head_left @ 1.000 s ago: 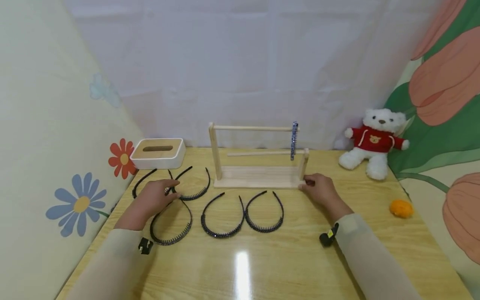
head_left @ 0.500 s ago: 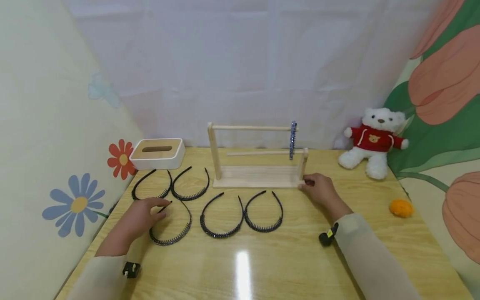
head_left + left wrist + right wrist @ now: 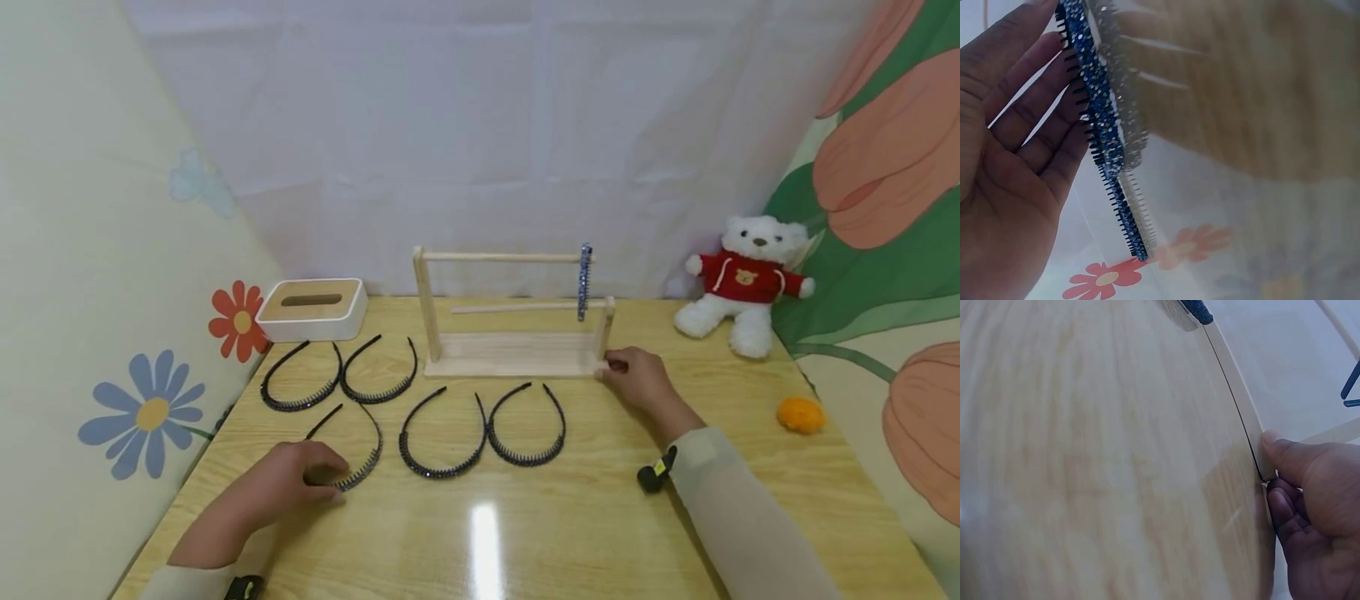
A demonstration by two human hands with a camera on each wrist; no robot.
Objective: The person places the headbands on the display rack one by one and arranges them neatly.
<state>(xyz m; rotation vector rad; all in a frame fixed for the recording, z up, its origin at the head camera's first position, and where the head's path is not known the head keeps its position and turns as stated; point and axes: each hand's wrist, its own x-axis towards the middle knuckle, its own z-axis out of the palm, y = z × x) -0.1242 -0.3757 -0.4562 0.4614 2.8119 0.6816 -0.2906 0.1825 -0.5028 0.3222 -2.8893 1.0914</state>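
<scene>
My left hand (image 3: 281,483) is at the near-left headband (image 3: 375,450), thumb on the near side of its toothed band and fingers on the far side. In the left wrist view this headband (image 3: 1100,94) shows blue glitter and black teeth, with fingertips right at the teeth. My right hand (image 3: 641,383) grips the front right corner of a wooden rack (image 3: 517,354), thumb on top of the base. A glittery blue headband (image 3: 583,283) hangs near the right end of the rack's upper rod. My left palm hides part of the near-left headband.
Two dark headbands (image 3: 300,406) (image 3: 378,395) lie at the back left, two more (image 3: 441,473) (image 3: 527,460) before the rack. A tissue box (image 3: 311,321) stands back left. A white teddy bear (image 3: 750,283) sits back right, and an orange fuzzy item (image 3: 801,415) lies at right.
My left hand has moved from the back-left headbands toward me, down to the toothed band of the near-left one. The right hand keeps its place on the rack.
</scene>
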